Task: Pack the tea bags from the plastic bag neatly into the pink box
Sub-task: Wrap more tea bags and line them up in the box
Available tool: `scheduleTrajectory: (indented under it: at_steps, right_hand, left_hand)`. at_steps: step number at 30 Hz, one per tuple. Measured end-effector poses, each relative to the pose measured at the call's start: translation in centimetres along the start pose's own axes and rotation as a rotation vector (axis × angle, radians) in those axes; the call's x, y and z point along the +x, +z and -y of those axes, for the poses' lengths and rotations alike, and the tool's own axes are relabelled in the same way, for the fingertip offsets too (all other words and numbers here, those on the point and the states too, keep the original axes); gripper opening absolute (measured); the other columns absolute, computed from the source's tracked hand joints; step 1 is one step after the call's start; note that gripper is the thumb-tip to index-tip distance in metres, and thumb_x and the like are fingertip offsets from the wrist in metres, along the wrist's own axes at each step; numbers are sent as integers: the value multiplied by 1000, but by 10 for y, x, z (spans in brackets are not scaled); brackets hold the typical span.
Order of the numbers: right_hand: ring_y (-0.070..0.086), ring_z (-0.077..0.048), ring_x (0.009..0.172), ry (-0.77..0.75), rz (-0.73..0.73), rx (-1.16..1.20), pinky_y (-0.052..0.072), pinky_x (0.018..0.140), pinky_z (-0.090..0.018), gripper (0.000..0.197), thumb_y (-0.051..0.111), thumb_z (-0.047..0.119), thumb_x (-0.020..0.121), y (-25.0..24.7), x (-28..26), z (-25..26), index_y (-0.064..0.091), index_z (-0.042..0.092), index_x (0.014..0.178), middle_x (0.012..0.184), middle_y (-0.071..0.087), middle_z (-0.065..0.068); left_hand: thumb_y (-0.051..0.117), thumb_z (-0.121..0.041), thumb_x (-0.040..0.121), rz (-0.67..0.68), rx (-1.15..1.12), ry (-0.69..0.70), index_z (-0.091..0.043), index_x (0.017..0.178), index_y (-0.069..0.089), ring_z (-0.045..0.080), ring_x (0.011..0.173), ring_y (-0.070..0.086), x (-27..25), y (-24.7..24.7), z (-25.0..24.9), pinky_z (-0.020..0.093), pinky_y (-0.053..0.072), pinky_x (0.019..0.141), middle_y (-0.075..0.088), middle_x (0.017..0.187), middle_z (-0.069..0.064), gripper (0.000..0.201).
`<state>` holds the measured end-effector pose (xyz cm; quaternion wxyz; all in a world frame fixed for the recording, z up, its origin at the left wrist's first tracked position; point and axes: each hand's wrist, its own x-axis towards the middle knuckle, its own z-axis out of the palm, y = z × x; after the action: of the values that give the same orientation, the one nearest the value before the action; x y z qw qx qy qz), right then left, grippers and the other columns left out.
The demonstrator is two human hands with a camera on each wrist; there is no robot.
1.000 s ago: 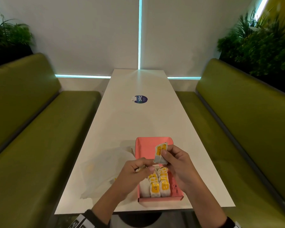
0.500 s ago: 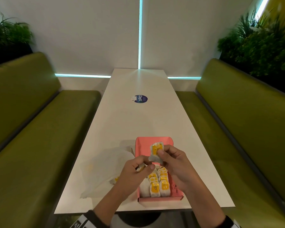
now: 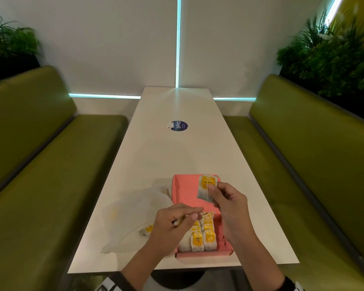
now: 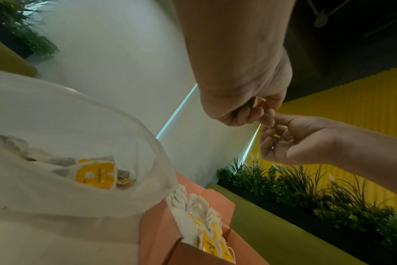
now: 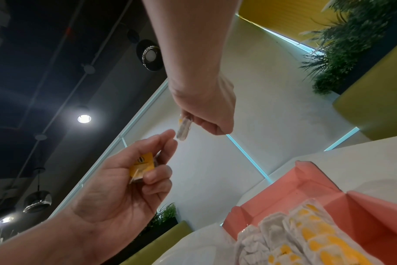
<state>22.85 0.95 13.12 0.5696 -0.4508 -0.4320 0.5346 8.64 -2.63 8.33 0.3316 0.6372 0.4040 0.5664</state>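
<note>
The pink box (image 3: 184,192) lies open on the white table, its near half filled with rows of yellow-tagged tea bags (image 3: 203,236). Above the box's empty far half, my right hand (image 3: 215,186) pinches one tea bag (image 3: 206,186) with its yellow tag facing me; in the right wrist view this tea bag (image 5: 184,128) shows edge-on. My left hand (image 3: 189,216) hovers over the box's left side, its fingers curled round a second tea bag (image 5: 142,166). The plastic bag (image 3: 135,213) lies left of the box with several tea bags (image 4: 95,175) inside.
The table (image 3: 172,156) runs away from me between two green benches (image 3: 51,175). A round blue sticker (image 3: 178,125) sits mid-table. Planters with green plants (image 3: 332,59) stand behind both benches.
My right hand has drawn its tea bag slightly up and away from the left hand and turned it, so the yellow tag now faces me. The left hand has barely moved.
</note>
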Motion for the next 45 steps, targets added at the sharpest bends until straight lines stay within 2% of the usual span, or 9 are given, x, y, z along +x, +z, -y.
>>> scheduleTrajectory:
  at_steps: [5,8,12,15,19,23,28,40,45]
  right_hand:
    - [55,-1,57,27,45,-42,46,62,-22,13,62,10,85,-5,0,0,72,16,79,64,66,6]
    - [64,-6,66,44,94,-74,49,63,-20,13,62,11,85,-8,0,0,72,18,81,74,72,4]
    - [67,-14,74,66,145,-79,51,65,-23,13,64,8,83,-13,2,1,72,15,78,79,73,-2]
    - [60,-14,73,52,128,-148,47,61,-20,1,65,13,84,-19,7,2,65,14,83,81,68,-4]
    - [58,-14,79,177,246,-312,44,61,-22,31,67,35,76,-38,16,12,53,21,100,94,65,-6]
    - [62,3,69,184,446,-515,43,56,-9,17,75,21,77,-50,17,19,68,23,92,86,71,6]
    - [60,-1,58,159,392,-612,43,52,-11,10,76,17,76,-59,19,5,69,23,80,77,69,5]
    - [58,-12,85,232,418,-1100,52,77,-24,19,70,23,78,-84,16,-56,69,14,95,94,64,1]
    - [52,-10,73,182,491,-1199,50,72,-27,23,71,26,76,-79,14,-61,50,27,66,84,56,1]
  left_hand:
    - [64,-46,83,-199,3,-145,-36,97,70,35,76,61,12,-1,2,26,52,70,71,84,-3,18]
    - [64,-48,76,-108,-43,-237,-38,106,64,26,76,56,19,3,-1,26,51,75,70,91,-10,32]
    - [72,-50,72,-18,-117,-296,-35,84,74,20,69,50,23,13,-2,36,46,68,59,72,23,20]
    - [70,-42,70,-49,-97,-333,-35,76,74,20,64,50,24,17,-3,32,44,64,58,67,16,10]
    - [69,-44,70,-37,-79,-333,-34,78,75,18,69,57,24,21,0,32,48,67,68,76,13,14]
    - [70,-46,72,22,-37,-356,-32,84,75,20,68,53,21,25,12,34,46,65,66,79,17,19]
    - [69,-35,81,106,91,-425,-27,97,71,7,80,64,21,29,24,19,52,73,71,84,-6,19]
    - [64,-33,80,485,867,-396,-30,121,42,11,98,49,6,57,68,23,41,83,53,119,-5,48]
    - [66,-35,81,468,750,-383,-21,123,44,17,108,52,0,58,75,28,44,91,52,122,0,49]
